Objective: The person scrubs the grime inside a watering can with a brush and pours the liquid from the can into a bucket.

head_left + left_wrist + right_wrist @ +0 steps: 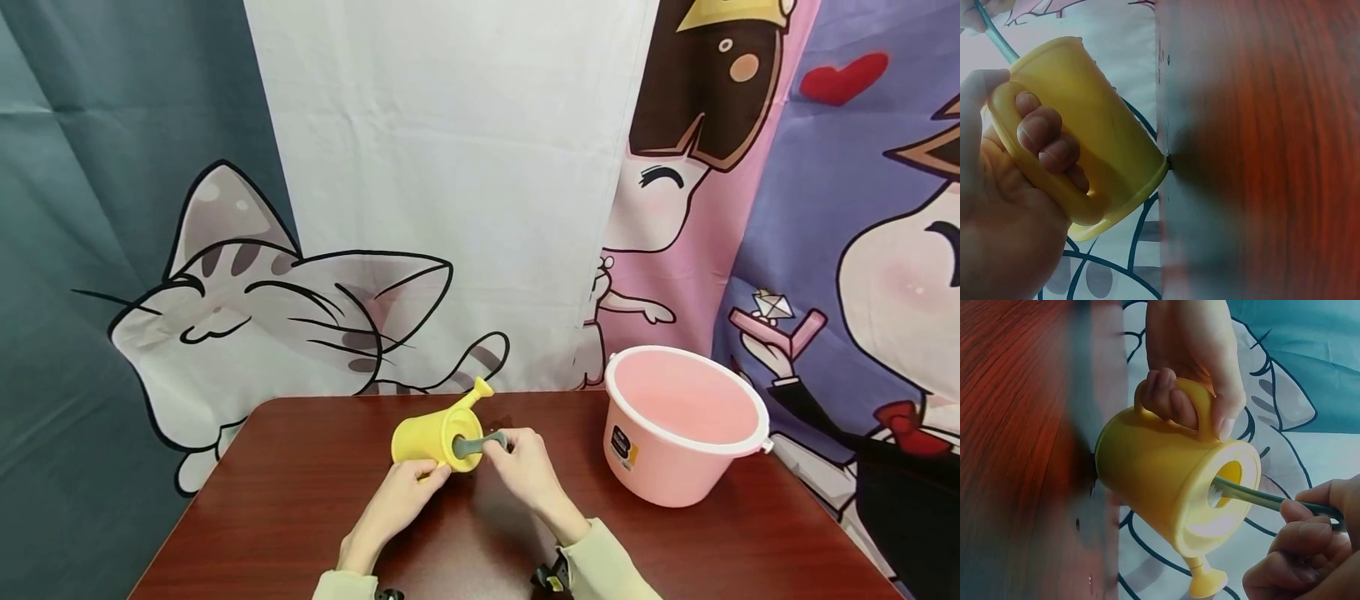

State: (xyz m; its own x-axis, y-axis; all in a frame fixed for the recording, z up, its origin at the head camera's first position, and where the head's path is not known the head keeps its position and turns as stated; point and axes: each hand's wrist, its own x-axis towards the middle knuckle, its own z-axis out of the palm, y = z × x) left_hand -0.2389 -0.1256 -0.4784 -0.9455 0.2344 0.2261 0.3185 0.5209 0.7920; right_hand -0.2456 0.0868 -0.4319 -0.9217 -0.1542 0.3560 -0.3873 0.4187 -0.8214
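L hand (405, 496) is gripping yellow watering can (420, 435) by handle (1200, 400); R hand (525, 471) is pinching grey-green tool (468, 447), far end reaching inside mouth. Can is leaning over table (300, 467), prob. so mouth is facing R hand. Head view: long axis is running approx. 9-to-3 o'clock, mouth facing 3, spout (480, 390) pointing 1. Pink bucket (675, 479) is sitting at can's 3.

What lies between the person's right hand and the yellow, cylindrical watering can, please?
The right wrist view shows a slender grey-green tool: the right hand holds one end; the other enters the watering can.
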